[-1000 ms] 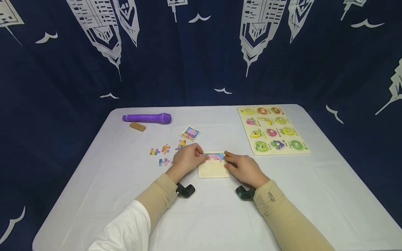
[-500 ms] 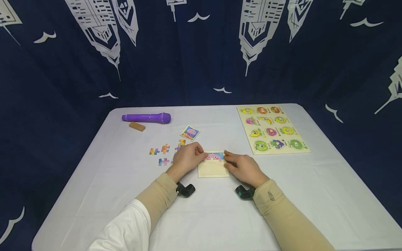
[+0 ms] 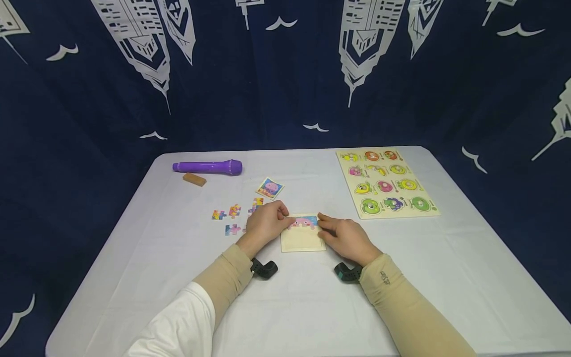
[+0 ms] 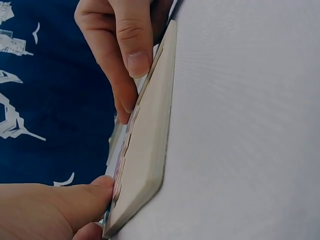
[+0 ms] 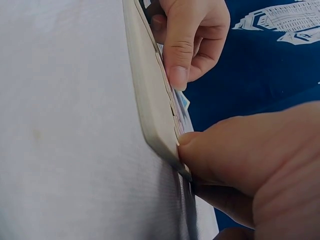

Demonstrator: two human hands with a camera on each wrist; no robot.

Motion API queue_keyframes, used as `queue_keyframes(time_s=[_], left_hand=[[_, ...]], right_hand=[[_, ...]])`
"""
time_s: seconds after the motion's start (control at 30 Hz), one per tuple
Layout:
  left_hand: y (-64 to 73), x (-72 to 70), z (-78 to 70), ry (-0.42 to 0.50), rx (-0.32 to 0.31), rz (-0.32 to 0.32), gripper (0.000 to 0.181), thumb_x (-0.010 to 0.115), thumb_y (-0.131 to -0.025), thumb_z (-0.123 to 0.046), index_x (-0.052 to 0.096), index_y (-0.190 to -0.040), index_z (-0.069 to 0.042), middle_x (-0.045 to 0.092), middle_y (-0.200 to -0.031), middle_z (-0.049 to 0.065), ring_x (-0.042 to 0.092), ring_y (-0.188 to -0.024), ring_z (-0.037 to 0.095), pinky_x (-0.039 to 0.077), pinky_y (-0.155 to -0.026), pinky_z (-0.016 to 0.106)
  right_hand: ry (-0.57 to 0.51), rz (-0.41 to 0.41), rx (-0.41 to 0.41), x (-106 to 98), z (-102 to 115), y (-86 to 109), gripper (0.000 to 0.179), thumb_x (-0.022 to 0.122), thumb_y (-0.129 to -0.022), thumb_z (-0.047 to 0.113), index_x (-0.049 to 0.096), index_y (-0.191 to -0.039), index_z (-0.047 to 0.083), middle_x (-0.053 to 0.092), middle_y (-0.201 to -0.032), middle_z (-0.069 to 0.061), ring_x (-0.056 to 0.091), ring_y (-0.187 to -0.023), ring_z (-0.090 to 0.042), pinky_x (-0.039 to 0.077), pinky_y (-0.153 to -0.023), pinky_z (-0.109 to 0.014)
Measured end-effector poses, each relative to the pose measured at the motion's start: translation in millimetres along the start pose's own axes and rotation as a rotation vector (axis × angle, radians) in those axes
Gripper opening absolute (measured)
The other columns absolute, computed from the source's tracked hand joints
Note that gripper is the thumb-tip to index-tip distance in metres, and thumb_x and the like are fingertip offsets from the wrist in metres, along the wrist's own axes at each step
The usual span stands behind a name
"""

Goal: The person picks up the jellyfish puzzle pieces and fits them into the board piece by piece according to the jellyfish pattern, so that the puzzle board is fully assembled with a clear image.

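A pale wooden puzzle board (image 3: 303, 242) lies in front of me, with a row of jigsaw pieces (image 3: 305, 222) showing a pink face on blue along its far side. My left hand (image 3: 266, 222) grips the board's far left corner, its thumb on the pieces. In the right wrist view that left thumb (image 5: 178, 75) presses down at the row. At the far right corner my right hand (image 3: 348, 239) holds the board's edge between thumb and fingers. The near part of the board shows bare wood.
Loose jigsaw pieces (image 3: 232, 229) lie to the left, some partly hidden by my left hand. Behind them are a small picture card (image 3: 269, 188), a brown block (image 3: 194, 179) and a purple microphone-shaped object (image 3: 207, 167). A fruit puzzle board (image 3: 387, 184) lies at the back right.
My left thumb has shifted slightly away from me along the row of pieces. The right hand and the board stay in place.
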State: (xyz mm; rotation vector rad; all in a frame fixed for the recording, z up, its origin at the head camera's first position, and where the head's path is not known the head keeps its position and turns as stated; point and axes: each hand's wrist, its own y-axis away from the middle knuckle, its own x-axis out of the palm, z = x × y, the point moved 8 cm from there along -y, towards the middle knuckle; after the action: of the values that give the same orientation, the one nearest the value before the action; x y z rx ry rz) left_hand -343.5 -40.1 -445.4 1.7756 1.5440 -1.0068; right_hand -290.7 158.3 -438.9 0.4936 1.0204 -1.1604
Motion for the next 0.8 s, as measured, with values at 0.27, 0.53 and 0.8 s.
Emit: queue_keyframes(time_s=[0.27, 0.53, 0.8], left_hand=[[0.5, 0.3, 1.2, -0.013, -0.004, -0.027, 0.027, 0.078, -0.088, -0.049, 0.064, -0.088, -0.026, 0.063, -0.079, -0.010, 0.058, -0.071, 0.011, 0.042, -0.060, 0.033], [-0.4, 2.2, 2.5, -0.035, -0.009, -0.023, 0.029, 0.077, -0.089, -0.051, 0.063, -0.090, -0.026, 0.062, -0.078, -0.010, 0.057, -0.068, 0.011, 0.041, -0.059, 0.033], [4.6, -36.9, 4.8, 0.067, 0.016, -0.158, 0.026, 0.065, -0.098, -0.050, 0.069, -0.092, -0.025, 0.066, -0.076, -0.009, 0.058, -0.066, 0.012, 0.042, -0.057, 0.033]], right_hand=[[-0.004, 0.008, 0.009, 0.3, -0.2, 0.7, 0.041, 0.070, -0.098, 0.024, 0.067, -0.135, 0.006, 0.058, -0.148, -0.005, 0.058, -0.133, -0.031, 0.047, -0.108, -0.051], [-0.004, 0.016, 0.016, 0.5, -0.5, 0.1, 0.042, 0.070, -0.098, 0.025, 0.067, -0.135, 0.006, 0.058, -0.148, -0.005, 0.057, -0.134, -0.031, 0.047, -0.108, -0.051], [-0.002, -0.005, -0.006, -1.3, 0.9, 0.5, 0.041, 0.071, -0.098, 0.024, 0.067, -0.134, 0.005, 0.059, -0.147, -0.006, 0.059, -0.132, -0.032, 0.048, -0.107, -0.051]])
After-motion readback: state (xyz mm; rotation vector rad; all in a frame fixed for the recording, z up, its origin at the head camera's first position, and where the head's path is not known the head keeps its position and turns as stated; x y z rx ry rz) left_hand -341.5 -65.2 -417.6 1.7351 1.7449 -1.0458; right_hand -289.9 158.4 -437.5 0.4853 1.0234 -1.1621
